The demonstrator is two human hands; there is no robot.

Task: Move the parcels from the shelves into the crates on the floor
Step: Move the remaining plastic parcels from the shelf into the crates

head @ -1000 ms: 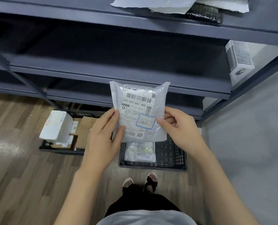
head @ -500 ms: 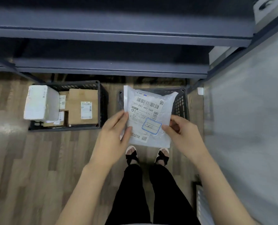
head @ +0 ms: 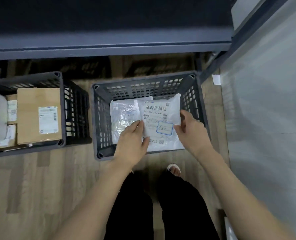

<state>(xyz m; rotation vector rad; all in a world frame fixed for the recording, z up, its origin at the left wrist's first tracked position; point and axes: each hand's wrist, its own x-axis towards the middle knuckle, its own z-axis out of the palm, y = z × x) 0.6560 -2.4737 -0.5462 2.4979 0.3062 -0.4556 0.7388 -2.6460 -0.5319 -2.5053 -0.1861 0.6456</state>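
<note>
A: Where's the parcel (head: 158, 118)?

B: Over the right crate (head: 144, 87), held between both hands. White poly mailer, label up, barcode near the top, blue-bordered sticker low on the label. Its near edge reaches the crate's near rim.

A: Grip?

B: Left hand (head: 132, 142) pinches the left edge, thumb on the label side, fingers curled behind. Right hand (head: 189, 130) holds the right edge, thumb and fingers closed on the plastic. Can't tell whether the parcel touches what lies beneath it.

A: What lies beneath?

B: A clear bag (head: 123, 116), flat on the crate bottom, left of centre. The parcel overlaps its right side.

A: Second crate?

B: Left crate (head: 75, 108), just beside the right one, a strip of floor (head: 31, 184) between them. Holds a brown box (head: 38, 115) with a white label, smaller labelled boxes to its left. A pale blurred shape at the frame's left edge, too blurred to name.

A: Surroundings?

B: Dark shelf (head: 109, 47) edge runs across the top, above both crates. Grey wall on the right. Person stands at the right crate's near side, black trousers, one sandalled foot (head: 174, 169) visible.
</note>
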